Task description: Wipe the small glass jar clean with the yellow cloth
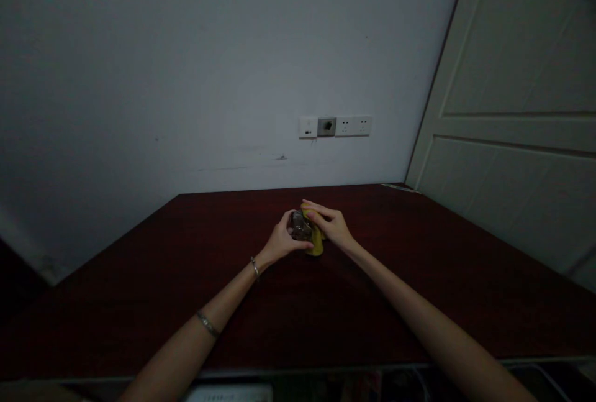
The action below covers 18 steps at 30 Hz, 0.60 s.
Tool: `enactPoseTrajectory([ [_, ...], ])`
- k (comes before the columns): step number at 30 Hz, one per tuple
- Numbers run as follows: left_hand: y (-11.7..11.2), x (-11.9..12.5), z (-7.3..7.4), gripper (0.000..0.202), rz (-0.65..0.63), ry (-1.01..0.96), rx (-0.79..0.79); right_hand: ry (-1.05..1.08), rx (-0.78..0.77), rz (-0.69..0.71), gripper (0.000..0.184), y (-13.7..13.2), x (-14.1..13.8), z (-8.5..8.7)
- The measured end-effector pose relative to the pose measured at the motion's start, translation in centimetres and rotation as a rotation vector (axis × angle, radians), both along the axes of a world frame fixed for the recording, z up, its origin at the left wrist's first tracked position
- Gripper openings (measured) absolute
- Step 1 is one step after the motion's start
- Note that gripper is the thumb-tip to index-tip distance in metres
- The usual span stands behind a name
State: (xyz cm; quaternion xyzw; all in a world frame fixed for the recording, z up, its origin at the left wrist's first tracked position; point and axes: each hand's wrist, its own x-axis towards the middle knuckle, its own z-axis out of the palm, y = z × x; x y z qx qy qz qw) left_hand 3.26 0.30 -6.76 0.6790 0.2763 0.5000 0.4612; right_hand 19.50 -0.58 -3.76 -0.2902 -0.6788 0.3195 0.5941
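Note:
Near the middle of the dark red table (261, 327), my left hand (281, 239) is wrapped round a small clear glass (300, 225), which looks tilted. Its exact shape is partly covered by my fingers. My right hand (331, 225) pinches a yellow cloth (316, 244) and presses it against the glass on its right side. The lower part of the cloth hangs down below the glass, close to my left thumb. Both hands are just above the tabletop, nearly touching each other.
Behind the table stands a pale wall with a row of power sockets (352, 126). A white panelled door (512, 141) is on the right. Under the front edge, a shelf holds a white flat object (228, 393) and dim items. Bracelets (254, 268) circle my left arm.

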Motion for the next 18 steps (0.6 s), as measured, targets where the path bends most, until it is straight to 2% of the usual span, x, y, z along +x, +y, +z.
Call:
enactPoseTrajectory([
  [6, -0.27, 0.29, 0.64, 0.075, -0.013, -0.1, -0.003, -0.039, 0.114, 0.025, 0.022, -0.85, -0.21, 0.25],
  [13, -0.79, 0.31, 0.9, 0.079, -0.024, -0.051, -0.004, 0.071, -0.027, 0.007, 0.031, -0.09, -0.07, 0.22],
  [18, -0.37, 0.42, 0.65, 0.078, 0.0, -0.07, -0.018, 0.024, 0.066, 0.035, 0.022, -0.73, -0.1, 0.28],
])
